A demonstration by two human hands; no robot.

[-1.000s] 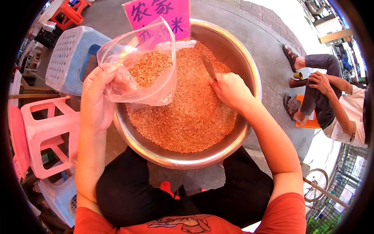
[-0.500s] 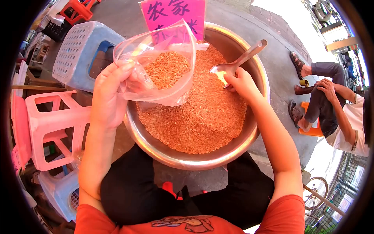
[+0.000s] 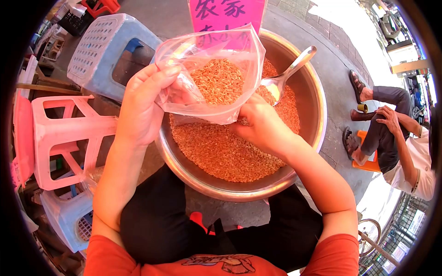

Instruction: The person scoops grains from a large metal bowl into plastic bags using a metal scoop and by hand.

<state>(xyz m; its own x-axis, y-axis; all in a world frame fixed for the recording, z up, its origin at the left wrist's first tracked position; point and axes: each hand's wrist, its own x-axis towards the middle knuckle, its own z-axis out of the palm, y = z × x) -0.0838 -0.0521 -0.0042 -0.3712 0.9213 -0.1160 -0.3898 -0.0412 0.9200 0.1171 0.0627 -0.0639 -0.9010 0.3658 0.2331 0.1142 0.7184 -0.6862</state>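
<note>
A clear plastic bag (image 3: pixel 248 87) with reddish-brown grain (image 3: pixel 218 82) inside hangs over the left part of a large metal basin (image 3: pixel 317 99). My left hand (image 3: pixel 149 99) pinches the bag's left edge, and its mouth gapes upward. My right hand (image 3: pixel 262 122) is closed at the bag's lower right side; its fingertips are partly hidden behind the plastic. Loose grain (image 3: pixel 225 154) fills much of the basin. A metal spoon (image 3: pixel 297 64) lies with its bowl on the grain and its handle toward the upper right rim, apart from my right hand.
A pink sign (image 3: pixel 225 14) with black characters stands at the basin's far side. Blue-grey (image 3: pixel 99 50) and pink (image 3: pixel 64 131) plastic stools are on the left. On the right sits a person (image 3: pixel 391 129) on an orange stool (image 3: pixel 368 156), hands on a knee.
My right hand has let go of the spoon and moved left to the bag. The spoon now rests in the grain. The bag, my left hand and the basin appear further right in view.
</note>
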